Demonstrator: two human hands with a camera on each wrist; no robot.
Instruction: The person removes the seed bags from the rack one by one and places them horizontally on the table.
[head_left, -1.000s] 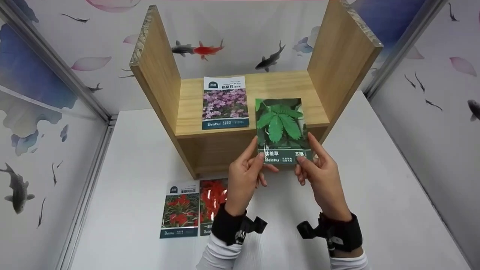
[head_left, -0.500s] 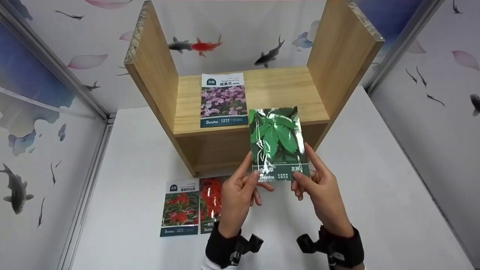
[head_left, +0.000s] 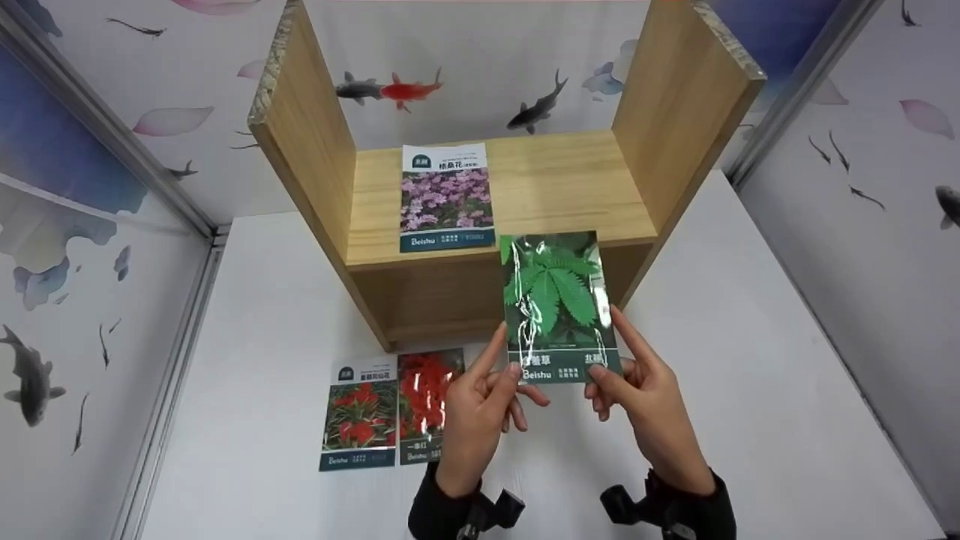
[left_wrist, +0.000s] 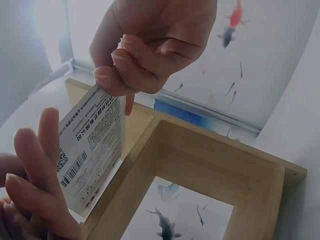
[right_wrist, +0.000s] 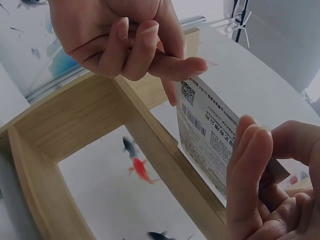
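The left hand and the right hand pinch the glossy green rectangular packet near its lower corners, probably to hold it steady and leave its leaf picture uncovered. It is in front of the pale-brown wooden shelf, its long axis running toward this shelf, with the printed top foremost.

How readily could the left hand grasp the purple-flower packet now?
Probably not directly: the left hand pinches the green-leaf packet. If freed, the way to the uncovered purple-flower packet on the shelf looks open.
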